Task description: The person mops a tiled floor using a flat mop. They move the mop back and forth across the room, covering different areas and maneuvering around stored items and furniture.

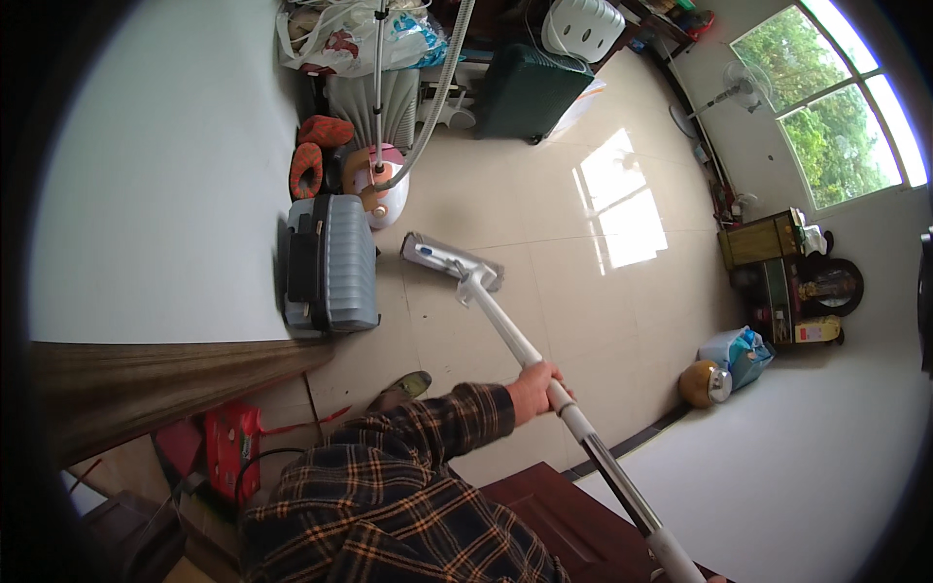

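My left hand (538, 392) is wrapped around the white lower part of a flat mop's handle (503, 321). At the bottom edge, only a sliver of my right hand (718, 579) shows, against the handle's upper white grip. Between the two hands the pole has a shiny metal section. The mop head (444, 260), white with a blue button and a grey pad, rests flat on the beige tiled floor (496, 189). It lies just right of a grey-blue hard-shell suitcase (350, 262). One of my shoes (412, 384) shows beside my plaid sleeve.
A garment steamer (393, 200) with pole and hose stands beyond the suitcase, near orange patterned slippers (324, 131). Farther back is a dark green suitcase (532, 91). Along the right are a standing fan (740, 87), a cabinet (758, 244) and a gold-coloured pot (701, 384). A brown door (561, 521) is near me.
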A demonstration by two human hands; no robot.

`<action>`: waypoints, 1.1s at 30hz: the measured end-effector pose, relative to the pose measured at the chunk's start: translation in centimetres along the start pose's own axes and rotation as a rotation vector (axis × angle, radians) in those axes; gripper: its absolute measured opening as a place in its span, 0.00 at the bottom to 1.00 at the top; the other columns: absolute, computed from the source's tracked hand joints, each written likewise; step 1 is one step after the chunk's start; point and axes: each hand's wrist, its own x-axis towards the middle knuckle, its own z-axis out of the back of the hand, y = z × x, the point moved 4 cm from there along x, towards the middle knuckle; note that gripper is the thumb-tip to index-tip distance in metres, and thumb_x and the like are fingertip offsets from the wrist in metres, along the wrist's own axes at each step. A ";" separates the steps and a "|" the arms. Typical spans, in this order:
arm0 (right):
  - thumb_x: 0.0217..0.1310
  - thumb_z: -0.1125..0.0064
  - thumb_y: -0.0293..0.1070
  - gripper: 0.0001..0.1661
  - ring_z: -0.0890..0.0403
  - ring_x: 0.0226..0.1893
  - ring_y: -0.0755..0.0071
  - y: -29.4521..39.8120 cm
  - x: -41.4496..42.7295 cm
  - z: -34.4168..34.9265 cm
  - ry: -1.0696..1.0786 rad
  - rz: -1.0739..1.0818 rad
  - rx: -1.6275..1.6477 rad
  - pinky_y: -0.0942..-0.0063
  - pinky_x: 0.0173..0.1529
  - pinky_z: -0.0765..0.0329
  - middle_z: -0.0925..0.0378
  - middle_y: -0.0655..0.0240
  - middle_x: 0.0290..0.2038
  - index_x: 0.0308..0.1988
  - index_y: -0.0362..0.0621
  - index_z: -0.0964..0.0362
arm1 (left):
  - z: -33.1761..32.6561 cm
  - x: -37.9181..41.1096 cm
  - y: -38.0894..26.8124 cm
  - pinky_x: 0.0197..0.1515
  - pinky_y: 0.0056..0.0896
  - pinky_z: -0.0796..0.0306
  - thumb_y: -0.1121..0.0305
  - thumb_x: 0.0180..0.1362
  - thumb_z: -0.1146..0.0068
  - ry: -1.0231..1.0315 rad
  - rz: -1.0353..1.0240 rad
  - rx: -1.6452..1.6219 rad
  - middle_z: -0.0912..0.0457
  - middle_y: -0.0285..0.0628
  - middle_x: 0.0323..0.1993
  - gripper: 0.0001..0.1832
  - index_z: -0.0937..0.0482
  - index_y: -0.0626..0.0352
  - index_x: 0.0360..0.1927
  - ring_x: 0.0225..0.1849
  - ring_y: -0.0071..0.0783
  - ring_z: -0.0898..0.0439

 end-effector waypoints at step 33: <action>0.37 0.48 0.18 0.11 0.33 0.10 0.69 0.4 -1.7 -10.0 0.798 0.049 0.295 0.71 0.20 0.32 0.37 0.65 0.11 0.15 0.39 0.42 | 11.7 -3.7 -6.0 0.20 0.45 0.25 0.62 0.40 0.48 -0.031 -0.456 0.448 0.30 0.45 0.25 0.20 0.36 0.65 0.33 0.22 0.39 0.24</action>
